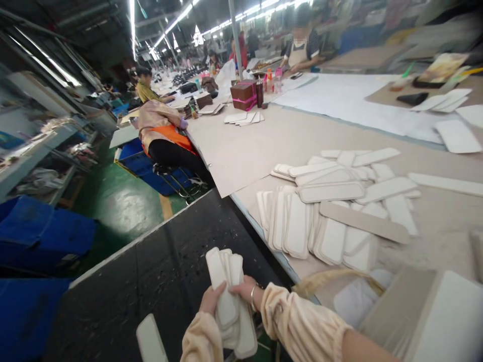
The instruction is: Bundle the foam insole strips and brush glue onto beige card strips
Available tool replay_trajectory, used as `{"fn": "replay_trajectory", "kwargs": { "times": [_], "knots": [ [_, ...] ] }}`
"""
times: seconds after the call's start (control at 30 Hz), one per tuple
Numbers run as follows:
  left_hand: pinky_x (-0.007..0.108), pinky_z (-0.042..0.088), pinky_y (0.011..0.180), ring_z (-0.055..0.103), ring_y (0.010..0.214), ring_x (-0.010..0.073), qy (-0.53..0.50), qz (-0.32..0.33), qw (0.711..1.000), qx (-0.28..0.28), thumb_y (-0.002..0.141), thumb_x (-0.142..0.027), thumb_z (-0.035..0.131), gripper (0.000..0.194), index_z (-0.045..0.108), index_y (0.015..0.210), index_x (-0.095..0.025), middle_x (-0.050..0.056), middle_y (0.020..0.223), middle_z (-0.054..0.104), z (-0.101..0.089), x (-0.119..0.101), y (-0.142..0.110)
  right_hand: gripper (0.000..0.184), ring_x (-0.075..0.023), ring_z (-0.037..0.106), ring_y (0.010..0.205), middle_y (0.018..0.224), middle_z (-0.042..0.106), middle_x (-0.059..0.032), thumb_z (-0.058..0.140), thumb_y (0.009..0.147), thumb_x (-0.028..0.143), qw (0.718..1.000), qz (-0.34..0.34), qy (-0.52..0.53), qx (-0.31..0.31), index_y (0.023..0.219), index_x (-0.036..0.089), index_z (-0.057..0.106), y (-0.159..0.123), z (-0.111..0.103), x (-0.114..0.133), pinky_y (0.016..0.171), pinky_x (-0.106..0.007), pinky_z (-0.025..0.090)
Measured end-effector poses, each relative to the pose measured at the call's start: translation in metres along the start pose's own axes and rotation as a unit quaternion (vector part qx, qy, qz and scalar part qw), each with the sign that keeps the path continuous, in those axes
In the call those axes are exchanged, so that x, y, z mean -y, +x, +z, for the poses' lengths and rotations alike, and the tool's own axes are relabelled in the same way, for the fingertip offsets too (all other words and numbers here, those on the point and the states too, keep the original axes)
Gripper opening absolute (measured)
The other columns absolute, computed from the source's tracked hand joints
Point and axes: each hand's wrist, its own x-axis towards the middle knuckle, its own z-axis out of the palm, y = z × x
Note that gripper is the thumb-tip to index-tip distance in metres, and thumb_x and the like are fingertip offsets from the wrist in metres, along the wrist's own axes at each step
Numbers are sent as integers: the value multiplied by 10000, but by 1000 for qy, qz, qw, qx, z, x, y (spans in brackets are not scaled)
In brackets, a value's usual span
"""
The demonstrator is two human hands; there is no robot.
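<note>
Several long white panels with rounded corners [228, 306] are fanned out between my two hands, over the near edge of a black tabletop [151, 266]. My left hand [213, 298] grips the bundle from the left, thumb lying across the front panel. From the right, my right hand [244, 291] pinches the same bundle, a silver bangle on its wrist. The fingers behind the panels are hidden. A single white panel [151, 339] lies on the black top to the left of my hands.
A loose heap of similar white panels [332, 191] covers the beige table [241, 146] on the right. Larger boards [433, 317] stand at the lower right. Blue bins [49, 231] line the left floor. A seated person [162, 125] works at the table's far left edge.
</note>
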Motion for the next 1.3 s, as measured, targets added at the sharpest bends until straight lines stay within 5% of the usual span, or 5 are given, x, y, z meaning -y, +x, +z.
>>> {"fn": "replay_trajectory", "kwargs": {
  "times": [0.4, 0.7, 0.93, 1.13, 1.3],
  "knots": [
    [362, 548, 778, 668, 943, 271, -154, 158, 975, 6, 646, -470, 752, 641, 512, 1182, -216, 78, 994, 705, 21, -71, -116, 686, -250, 650, 935, 958, 716, -22, 876, 373, 290, 967, -153, 183, 92, 999, 189, 617, -68, -7, 71, 817, -358, 531],
    [346, 457, 965, 578, 1125, 239, -171, 298, 929, 140, 797, -405, 643, 630, 381, 1347, -247, 76, 1259, 601, 125, -138, -255, 899, -247, 596, 1037, 1145, 633, -58, 828, 499, 386, 926, -374, 21, -57, 1283, 188, 435, -229, -152, 130, 927, -375, 476],
    [372, 377, 1052, 508, 1204, 231, -23, 262, 810, 524, 807, -381, 627, 518, 482, 1266, -188, 105, 1294, 564, 260, -118, -325, 808, -320, 613, 1004, 1149, 640, -134, 783, 555, 445, 912, -266, -30, -311, 1256, 184, 477, -341, -306, 19, 821, -412, 525],
    [415, 440, 969, 586, 1089, 291, 137, 121, 715, 675, 640, -264, 690, 518, 587, 1131, -137, 123, 1126, 671, 365, -61, -356, 842, -311, 598, 1074, 1211, 617, -145, 728, 587, 404, 855, -161, 80, -486, 1322, 141, 414, -399, -330, -99, 900, -410, 491],
    [424, 362, 1022, 485, 1208, 311, 256, 90, 703, 657, 616, -311, 706, 629, 551, 1203, -143, 153, 1287, 568, 393, -28, -369, 966, -311, 606, 1064, 1168, 631, -160, 672, 578, 274, 784, -1, 22, -620, 1440, 91, 277, -406, -334, -168, 906, -395, 461]
  ]
}}
